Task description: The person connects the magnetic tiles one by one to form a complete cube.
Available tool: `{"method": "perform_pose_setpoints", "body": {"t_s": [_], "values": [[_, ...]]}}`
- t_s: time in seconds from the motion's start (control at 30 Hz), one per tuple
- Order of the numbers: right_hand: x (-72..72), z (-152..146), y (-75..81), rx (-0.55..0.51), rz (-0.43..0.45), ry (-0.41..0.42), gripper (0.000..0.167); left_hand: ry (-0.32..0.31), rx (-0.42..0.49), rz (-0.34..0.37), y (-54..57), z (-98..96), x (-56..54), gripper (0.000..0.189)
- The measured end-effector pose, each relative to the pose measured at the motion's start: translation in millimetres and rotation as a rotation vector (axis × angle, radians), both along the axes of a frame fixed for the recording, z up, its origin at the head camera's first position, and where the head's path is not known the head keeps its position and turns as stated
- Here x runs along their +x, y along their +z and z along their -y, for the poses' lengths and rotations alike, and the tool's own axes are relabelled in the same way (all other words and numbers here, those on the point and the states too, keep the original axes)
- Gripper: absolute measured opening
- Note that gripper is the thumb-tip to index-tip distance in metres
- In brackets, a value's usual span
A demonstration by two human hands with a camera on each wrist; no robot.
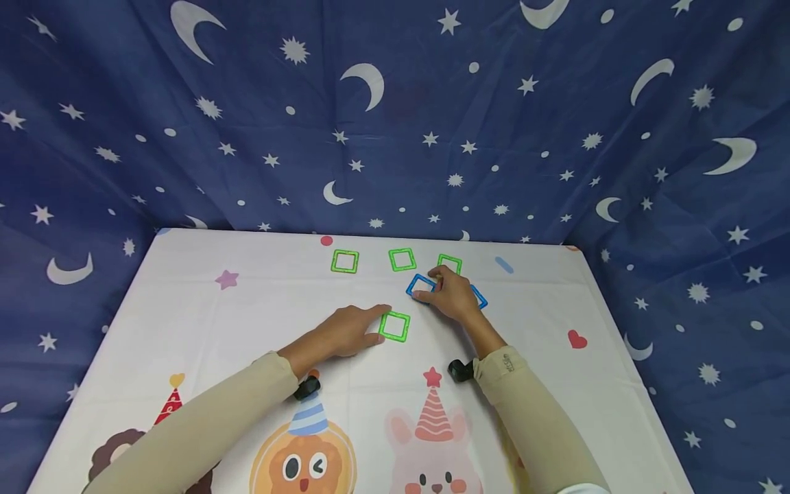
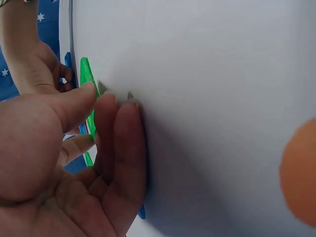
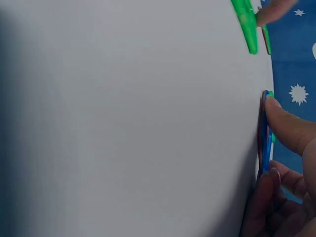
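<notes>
My left hand (image 1: 347, 331) holds a green square frame tile (image 1: 407, 329) by its left side, thumb and forefinger at its corners. That green tile (image 2: 87, 74) shows edge-on in the left wrist view, close over the white cloth. Farther back and to the right, my right hand (image 1: 455, 296) grips a blue square frame tile (image 1: 412, 283) between thumb and fingers. The right wrist view shows this blue tile (image 3: 265, 133) on edge near the cloth. A second blue tile (image 1: 480, 298) lies beside the right hand, partly hidden by it.
Toward the back edge lie three more green square tiles, one at left (image 1: 345, 271), one in the middle (image 1: 402, 250), and one partly covered by the right hand (image 1: 450, 257). A printed white cloth (image 1: 247, 322) covers the table. Behind hangs a blue star-patterned curtain (image 1: 407, 185).
</notes>
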State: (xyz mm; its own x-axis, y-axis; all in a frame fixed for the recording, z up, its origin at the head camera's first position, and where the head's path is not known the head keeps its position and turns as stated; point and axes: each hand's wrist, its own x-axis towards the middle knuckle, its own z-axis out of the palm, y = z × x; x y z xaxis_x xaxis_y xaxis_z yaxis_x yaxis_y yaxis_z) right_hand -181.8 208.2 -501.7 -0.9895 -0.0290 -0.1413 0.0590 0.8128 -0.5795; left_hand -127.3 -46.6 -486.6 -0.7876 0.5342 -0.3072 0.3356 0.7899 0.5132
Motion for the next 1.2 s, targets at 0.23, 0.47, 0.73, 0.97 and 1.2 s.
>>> {"method": "perform_pose_setpoints", "body": {"t_s": [0.23, 0.47, 0.73, 0.97, 1.2], "values": [[0.5, 6.1, -2.4, 0.094, 0.021, -0.043, 0.061, 0.023, -0.007, 0.010, 0.7, -1.8, -0.4, 0.063], [0.3, 9.6, -1.3, 0.145, 0.045, -0.076, 0.066, 0.034, -0.002, 0.011, 0.5, -2.4, -1.2, 0.061], [0.7, 9.0, -2.0, 0.144, 0.044, -0.084, 0.061, 0.030, 0.005, 0.005, -0.9, -1.6, -2.0, 0.058], [2.8, 7.5, -4.3, 0.160, 0.020, -0.038, 0.044, 0.020, 0.052, 0.033, 1.0, 2.4, -1.1, 0.051], [2.2, 6.8, -4.7, 0.169, 0.022, -0.042, 0.044, 0.096, 0.091, 0.007, -3.0, -1.3, 2.4, 0.048]]}}
